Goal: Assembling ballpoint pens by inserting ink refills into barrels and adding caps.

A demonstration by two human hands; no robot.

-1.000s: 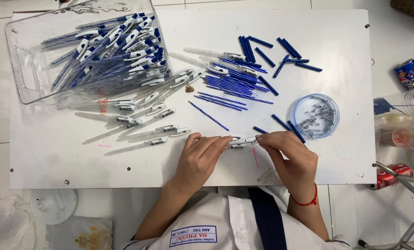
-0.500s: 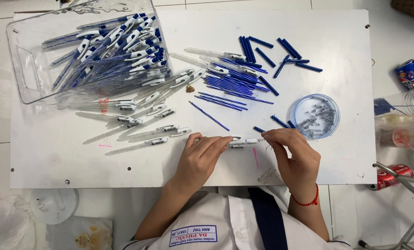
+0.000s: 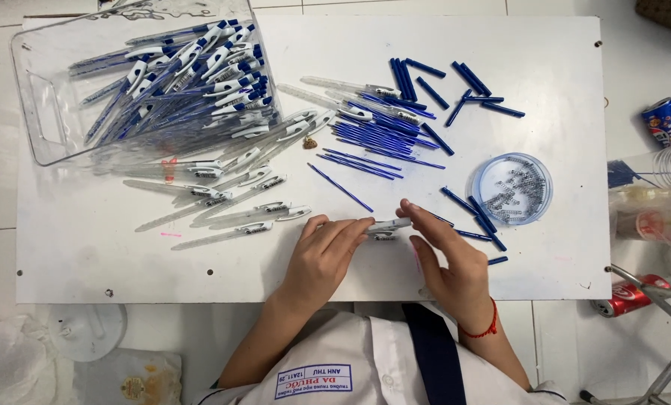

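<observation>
Near the front edge of the white table [image 3: 88, 255], my left hand [image 3: 324, 259] and my right hand [image 3: 444, 259] meet on one clear pen barrel with a white clip [image 3: 388, 226]. Both hands grip it, one at each end, fingertips almost touching. Clear empty barrels [image 3: 230, 202] lie in a loose row to the left of my hands. A heap of thin blue refills [image 3: 377, 139] sits beyond them. A round clear dish of small metal springs [image 3: 513, 189] stands to the right, with short blue end pieces [image 3: 474, 214] scattered beside it.
A clear plastic bin [image 3: 43, 112] at the back left holds many finished blue and white pens. More blue caps [image 3: 463, 86] lie at the back right. Drink cans [image 3: 667, 120] and a plastic bag sit on the floor right of the table.
My hands stay on the same pen barrel at the front of the table. My right fingers have shifted slightly along it. Nothing else on the table has moved.
</observation>
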